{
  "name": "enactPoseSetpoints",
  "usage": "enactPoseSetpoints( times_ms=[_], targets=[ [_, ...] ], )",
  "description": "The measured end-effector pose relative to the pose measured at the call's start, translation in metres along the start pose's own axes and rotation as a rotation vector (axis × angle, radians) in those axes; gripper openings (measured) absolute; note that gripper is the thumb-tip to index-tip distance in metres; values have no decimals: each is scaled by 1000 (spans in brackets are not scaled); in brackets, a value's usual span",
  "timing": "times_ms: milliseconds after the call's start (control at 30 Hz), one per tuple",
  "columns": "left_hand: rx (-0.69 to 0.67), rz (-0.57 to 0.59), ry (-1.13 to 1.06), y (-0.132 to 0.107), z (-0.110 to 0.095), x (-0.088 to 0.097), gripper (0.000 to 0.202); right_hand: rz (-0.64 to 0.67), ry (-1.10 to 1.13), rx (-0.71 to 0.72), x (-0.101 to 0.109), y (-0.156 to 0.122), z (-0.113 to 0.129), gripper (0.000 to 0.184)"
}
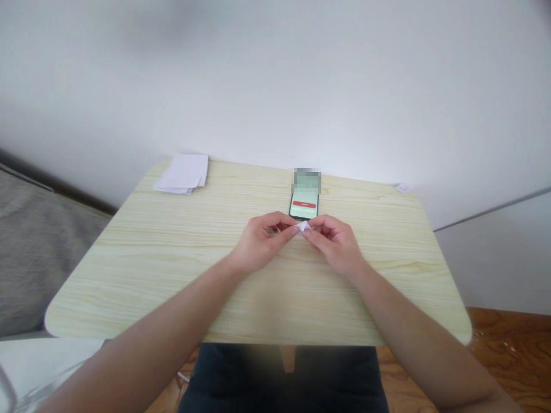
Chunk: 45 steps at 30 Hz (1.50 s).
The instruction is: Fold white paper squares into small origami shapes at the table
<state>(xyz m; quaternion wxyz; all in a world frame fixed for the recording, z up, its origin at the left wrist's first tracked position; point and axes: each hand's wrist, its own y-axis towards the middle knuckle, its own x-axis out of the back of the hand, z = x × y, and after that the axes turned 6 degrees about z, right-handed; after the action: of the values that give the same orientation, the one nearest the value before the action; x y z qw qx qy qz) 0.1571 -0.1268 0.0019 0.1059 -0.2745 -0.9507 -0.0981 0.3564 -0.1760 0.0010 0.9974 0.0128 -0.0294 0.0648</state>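
Observation:
A small piece of folded white paper (303, 226) is pinched between my two hands, above the middle of the table. My left hand (266, 238) grips its left side between thumb and fingers. On the other side, my right hand (334, 241) pinches the right edge the same way. Part of the paper is hidden behind the fingertips. Just beyond the hands lies a phone (303, 207) with a lit, pale green screen and a red bar near the bottom; its upper part is blurred out.
A stack of white paper sheets (185, 172) lies at the table's back left corner. Another small folded white paper (404, 187) sits at the back right corner. The light wooden table (142, 281) meets a white wall behind. Grey fabric (38, 246) is at the left.

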Motion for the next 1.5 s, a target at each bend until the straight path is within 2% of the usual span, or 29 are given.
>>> enactPoseSetpoints(
  times_ms=[167, 300, 467, 700, 900, 1167, 1500],
  targets=[
    [18, 44, -25, 1, -1, -1, 25, -46, -116, -18, -1, -1, 0, 20],
    [-21, -10, 56, 0, -3, -3, 30, -48, -84, -101, 1, -2, 4, 23],
    [-66, -48, 164, -1, -4, -4, 15, 13, -53, -113, 2, -3, 6, 22],
    [-89, -107, 221, -3, -4, -6, 11, 42, -57, -123, -1, -3, 8, 24],
    [-157, -81, 243, -4, -6, -6, 8, 45, -93, -116, -3, -2, 8, 28],
    [-126, -43, 150, -3, -9, -6, 6, 42, -144, -106, -4, -3, 8, 31],
    [-122, -1, 183, -4, -9, -7, 9, 12, -181, -117, -5, -3, 7, 25]
  ],
)
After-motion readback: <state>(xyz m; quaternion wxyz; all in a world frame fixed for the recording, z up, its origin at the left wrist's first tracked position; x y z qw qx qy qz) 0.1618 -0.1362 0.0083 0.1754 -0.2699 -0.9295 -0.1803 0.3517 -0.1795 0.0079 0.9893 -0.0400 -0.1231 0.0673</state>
